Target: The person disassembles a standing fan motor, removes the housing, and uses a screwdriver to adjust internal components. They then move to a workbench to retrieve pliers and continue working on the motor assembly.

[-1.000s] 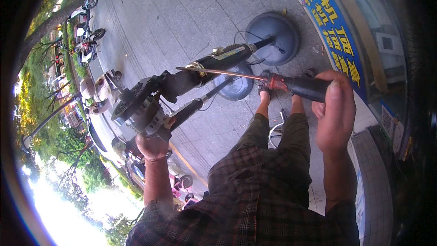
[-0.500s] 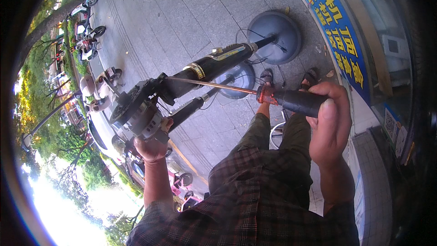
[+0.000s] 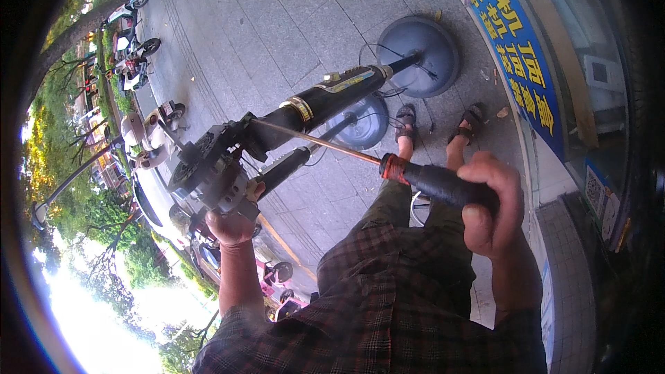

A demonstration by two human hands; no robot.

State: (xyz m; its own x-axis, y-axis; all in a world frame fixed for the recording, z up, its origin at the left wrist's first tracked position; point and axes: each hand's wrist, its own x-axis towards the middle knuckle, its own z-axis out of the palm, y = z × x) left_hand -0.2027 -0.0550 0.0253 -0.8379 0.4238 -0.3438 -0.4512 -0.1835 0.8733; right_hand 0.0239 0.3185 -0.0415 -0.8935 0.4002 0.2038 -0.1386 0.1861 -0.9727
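The front fork assembly (image 3: 277,138) of a small vehicle stands in front of me, its two black legs running from the metal crown near my body down to a grey wheel (image 3: 419,55) that rests on the paving, with a second grey disc (image 3: 361,121) lying just beside it. My left hand (image 3: 232,221) is closed around the underside of the crown (image 3: 208,170), holding the top end up. My right hand (image 3: 488,204) is wrapped tight around the black handle of a long screwdriver (image 3: 415,176), which has a red collar where the handle meets the shaft; the thin copper-coloured shaft reaches across to the upper part of the thicker leg, its tip touching near the brass-coloured ring there. Below the fork I see my plaid shirt (image 3: 388,305), dark trousers and sandalled feet (image 3: 436,125) on the grey stone pavement (image 3: 277,21). A blue sign (image 3: 512,48) with yellow characters runs along the shopfront on my right. Well away on my left, parked scooters (image 3: 135,55) line the kerb beside green trees.
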